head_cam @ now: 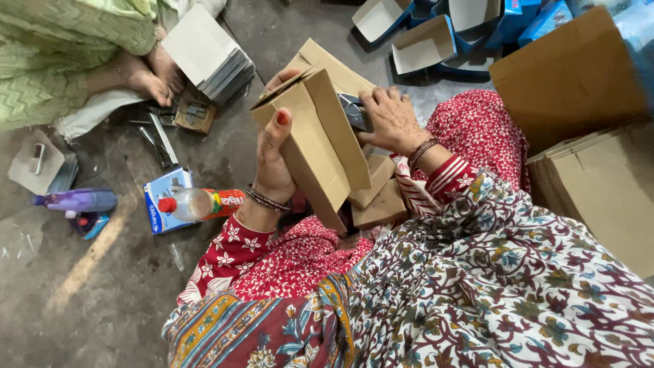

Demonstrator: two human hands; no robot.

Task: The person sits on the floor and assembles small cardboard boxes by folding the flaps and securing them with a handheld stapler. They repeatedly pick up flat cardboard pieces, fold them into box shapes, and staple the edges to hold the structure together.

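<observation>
Large brown cardboard sheets (599, 184) lie stacked at my right, with a bigger folded carton (569, 78) behind them; blue-and-white boxes (436, 41) sit open on the floor beyond. On my lap, over the red floral cloth, I hold a small brown cardboard box (317, 146), partly folded, tilted with its open flap end up and away from me. My left hand (272, 160) is clamped on the box's left wall, thumb on the near face, fingers wrapped behind. My right hand (392, 123) is at the box's upper right edge, closed on a dark metal piece (354, 112) pressed against the cardboard; what the piece is I cannot tell. Hands well apart, box between them. More small folded brown boxes (378, 197) lie just under the held one. Floor at my left: a clear plastic bottle with red cap (197, 203) resting across a small blue carton (160, 197), a purple bottle (78, 200) beside. Another person's hand (153, 78) rests near a stack of grey-white cards (211, 54).
</observation>
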